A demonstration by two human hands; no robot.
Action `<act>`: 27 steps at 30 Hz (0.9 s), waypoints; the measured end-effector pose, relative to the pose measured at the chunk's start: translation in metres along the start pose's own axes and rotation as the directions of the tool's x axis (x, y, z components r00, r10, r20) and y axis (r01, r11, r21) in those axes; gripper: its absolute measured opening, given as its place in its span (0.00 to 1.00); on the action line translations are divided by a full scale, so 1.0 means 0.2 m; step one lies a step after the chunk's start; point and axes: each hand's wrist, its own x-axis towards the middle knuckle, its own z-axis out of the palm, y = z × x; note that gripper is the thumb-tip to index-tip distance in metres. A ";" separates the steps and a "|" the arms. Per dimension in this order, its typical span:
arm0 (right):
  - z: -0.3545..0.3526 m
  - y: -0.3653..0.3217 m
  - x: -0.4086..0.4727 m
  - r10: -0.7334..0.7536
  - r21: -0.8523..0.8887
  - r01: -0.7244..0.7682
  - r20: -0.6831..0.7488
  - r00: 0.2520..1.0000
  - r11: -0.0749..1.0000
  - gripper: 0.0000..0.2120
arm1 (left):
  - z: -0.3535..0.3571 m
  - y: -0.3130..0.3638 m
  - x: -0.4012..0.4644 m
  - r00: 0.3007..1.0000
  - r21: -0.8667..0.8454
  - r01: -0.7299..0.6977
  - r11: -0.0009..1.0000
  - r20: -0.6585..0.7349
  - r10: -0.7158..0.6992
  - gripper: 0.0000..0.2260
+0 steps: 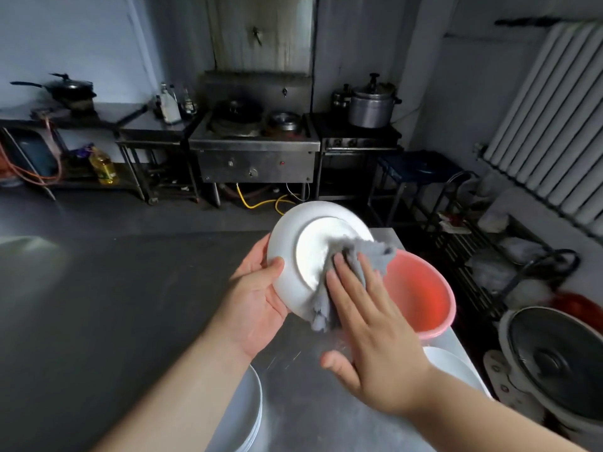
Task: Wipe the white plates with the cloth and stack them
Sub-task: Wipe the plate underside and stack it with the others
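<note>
My left hand [257, 295] grips a white plate [305, 233] by its lower left rim, thumb over the edge, and holds it tilted above the steel table with its underside facing me. A grey cloth [346, 272] lies against the plate's lower right part. My right hand [368, 324] presses the cloth flat onto the plate with straight fingers. A stack of white plates [243, 415] stands at the near edge under my left forearm. Another white plate [456, 370] lies on the table at the right, partly hidden by my right arm.
A pink plastic basin [424, 288] sits on the steel table [130, 305] just behind my right hand. Right of the table stand a wire rack [489, 256] and a large rice cooker [554, 360]. Stoves and pots line the far wall.
</note>
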 end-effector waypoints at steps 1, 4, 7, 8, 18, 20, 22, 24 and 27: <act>0.00 0.00 -0.01 -0.006 -0.009 0.006 0.009 1.000 1.000 0.45 | -0.01 -0.01 -0.01 1.000 -0.008 0.000 1.000 -0.013 0.000 0.24; -0.08 0.08 0.12 0.061 -0.028 -0.060 0.023 0.998 0.998 0.43 | -0.04 -0.03 -0.05 0.999 -0.023 0.029 0.999 -0.020 -0.030 0.24; -0.12 0.08 0.25 0.178 0.026 -0.179 0.042 0.983 0.984 0.44 | -0.05 0.00 -0.04 1.000 -0.028 0.014 1.000 -0.002 -0.014 0.24; -0.10 0.04 0.23 0.185 0.037 -0.186 0.019 0.982 0.982 0.44 | -0.05 0.01 -0.03 1.000 -0.027 0.000 1.000 -0.006 0.000 0.24; -0.06 0.04 0.22 0.258 0.087 -0.255 -0.025 0.966 0.963 0.42 | -0.08 0.05 0.00 0.999 0.036 -0.016 0.999 -0.051 0.017 0.23; -0.03 0.03 0.20 0.204 0.107 -0.198 -0.044 0.978 0.974 0.42 | -0.08 0.08 0.02 0.999 0.035 -0.027 0.999 -0.041 0.028 0.23; 0.00 0.02 0.14 0.079 0.099 -0.073 -0.055 0.995 0.992 0.41 | -0.09 0.11 0.02 1.000 0.035 -0.014 0.999 -0.024 0.015 0.23; -0.04 0.09 0.16 0.031 0.079 -0.028 -0.039 0.999 0.996 0.40 | -0.10 0.12 0.01 0.999 0.083 0.024 0.996 0.030 -0.027 0.23; -0.18 0.15 0.32 0.013 0.120 -0.011 -0.019 1.000 0.993 0.40 | -0.05 0.10 -0.01 0.989 0.210 0.080 0.974 0.108 -0.104 0.23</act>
